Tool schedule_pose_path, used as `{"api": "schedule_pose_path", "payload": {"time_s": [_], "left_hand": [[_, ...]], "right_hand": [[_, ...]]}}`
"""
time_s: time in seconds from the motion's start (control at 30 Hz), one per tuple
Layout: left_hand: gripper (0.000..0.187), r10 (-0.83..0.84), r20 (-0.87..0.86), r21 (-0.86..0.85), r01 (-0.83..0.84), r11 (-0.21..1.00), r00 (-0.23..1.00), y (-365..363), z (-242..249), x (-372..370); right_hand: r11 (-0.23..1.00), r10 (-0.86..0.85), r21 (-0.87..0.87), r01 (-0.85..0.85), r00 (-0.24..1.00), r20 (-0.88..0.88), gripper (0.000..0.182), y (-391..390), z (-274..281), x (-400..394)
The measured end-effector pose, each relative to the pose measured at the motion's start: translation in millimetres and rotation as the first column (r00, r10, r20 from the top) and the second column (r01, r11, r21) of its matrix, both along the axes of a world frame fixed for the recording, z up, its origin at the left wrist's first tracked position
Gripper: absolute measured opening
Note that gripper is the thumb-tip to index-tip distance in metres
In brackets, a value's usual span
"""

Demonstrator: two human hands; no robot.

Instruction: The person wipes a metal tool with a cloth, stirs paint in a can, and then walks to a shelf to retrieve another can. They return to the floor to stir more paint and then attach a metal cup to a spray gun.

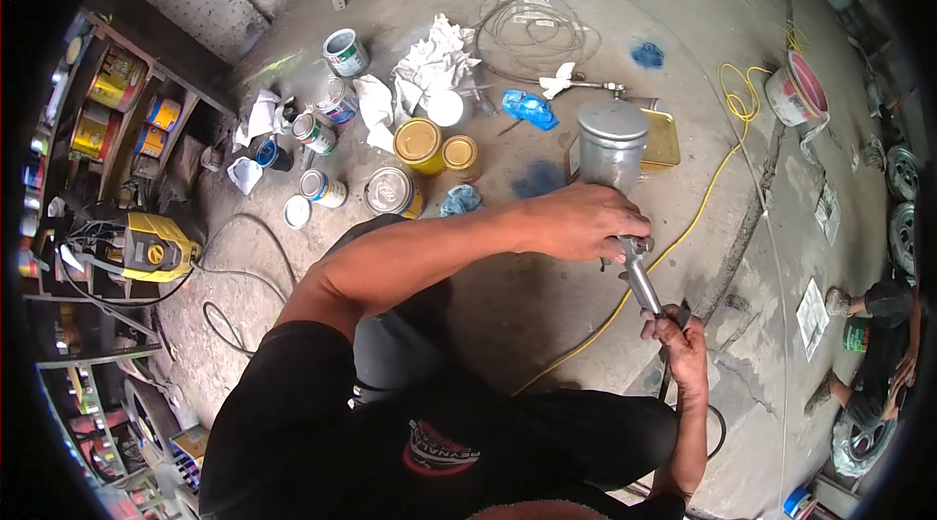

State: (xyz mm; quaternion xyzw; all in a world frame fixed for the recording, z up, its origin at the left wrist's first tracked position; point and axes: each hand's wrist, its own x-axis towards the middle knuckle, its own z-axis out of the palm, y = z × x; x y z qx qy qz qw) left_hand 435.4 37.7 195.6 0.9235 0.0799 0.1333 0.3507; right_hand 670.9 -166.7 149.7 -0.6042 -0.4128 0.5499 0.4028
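Note:
A silver spray gun (pixel 639 278) with a large metal cup (pixel 612 151) is held out in front of me above the floor. My left hand (pixel 586 223) is closed around the gun's head just below the cup, with its fingertips curled under and partly hidden. The fingers of my right hand (pixel 675 336) wrap the lower end of the handle, where a dark hose (pixel 666 378) hangs down. Just behind the cup sits a yellowish rectangular tin (pixel 661 141), partly hidden by it. A crumpled blue cloth (pixel 461 200) lies left of my left hand.
Several paint cans, including a yellow-sided can (pixel 419 146), and white crumpled paper (pixel 436 56) cover the floor ahead left. A yellow cord (pixel 711 198) runs across the floor. Shelves (pixel 146 95) and a yellow machine (pixel 156 249) stand left; a bucket (pixel 795 95) and another person (pixel 883 354) are right.

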Motion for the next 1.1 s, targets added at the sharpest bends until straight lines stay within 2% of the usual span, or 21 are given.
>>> {"api": "schedule_pose_path", "payload": {"time_s": [0.03,0.13,0.23,0.27,0.3,0.4,0.43,0.47,0.5,0.53,0.67,0.7,0.83,0.93,1.03,1.1], "left_hand": [[0.025,-0.011,-0.006,0.016,0.011,1.000,1.000,1,3,-1],[0.025,0.005,0.018,-0.012,-0.005,1.000,1.000,0,-8,-1],[0.026,0.041,-0.121,-0.106,-0.054,0.993,0.992,1,-10,1],[0.025,0.045,-0.073,-0.086,-0.051,0.995,0.996,2,-14,1],[0.025,0.049,-0.024,-0.064,-0.050,0.997,0.999,3,-20,2],[0.024,0.059,0.055,-0.016,-0.058,0.998,0.997,4,-11,-1],[0.024,0.061,0.072,-0.002,-0.061,0.998,0.996,4,-6,-1],[0.023,0.045,0.084,0.021,-0.047,0.999,0.995,4,-3,-2],[0.023,0.029,0.095,0.043,-0.034,0.998,0.995,5,-2,-4],[0.022,0.016,0.105,0.067,-0.023,0.998,0.994,5,0,-5],[0.023,-0.062,0.117,0.090,0.052,0.995,0.991,7,2,-6],[0.023,-0.075,0.127,0.103,0.062,0.993,0.989,7,-1,-6],[0.025,-0.102,0.153,0.130,0.083,0.988,0.983,7,-7,-5],[0.025,-0.055,0.075,0.097,0.048,0.994,0.996,5,1,-6],[0.024,0.023,0.042,0.033,-0.025,0.999,0.999,3,-6,-4],[0.024,0.055,0.002,-0.022,-0.055,0.998,0.998,4,-15,-1]], "right_hand": [[0.996,0.047,-0.075,-0.045,0.999,0.027,0.020,-1,0,5],[0.999,0.010,-0.037,-0.008,0.999,0.053,0.020,-3,-8,1],[0.992,0.007,0.114,-0.054,0.924,0.382,0.018,1,-6,0],[0.985,-0.008,0.153,-0.075,0.878,0.478,0.018,2,-4,-2],[0.965,-0.060,0.227,-0.131,0.734,0.677,0.019,4,8,-10],[0.901,-0.223,0.418,-0.116,0.703,0.675,0.020,6,2,-11],[0.969,-0.119,0.246,-0.027,0.820,0.560,0.023,5,8,-9],[0.980,-0.130,0.184,0.073,0.940,0.316,0.025,4,2,-5],[0.984,-0.158,0.096,0.153,0.986,0.049,0.026,2,-7,0],[0.979,-0.200,-0.012,0.203,0.955,-0.218,0.028,2,-13,3],[0.987,-0.092,-0.156,0.041,0.939,-0.333,0.039,3,-10,1],[0.984,-0.052,-0.179,-0.004,0.951,-0.306,0.041,3,-7,1],[0.972,-0.025,-0.226,-0.058,0.937,-0.348,0.041,2,2,-4],[0.996,-0.022,-0.091,0.001,0.975,-0.221,0.036,-2,-17,2],[0.999,-0.005,0.037,-0.001,0.985,0.170,0.030,0,-5,0],[0.982,-0.064,0.185,-0.031,0.873,0.484,0.028,1,3,-6]]}}
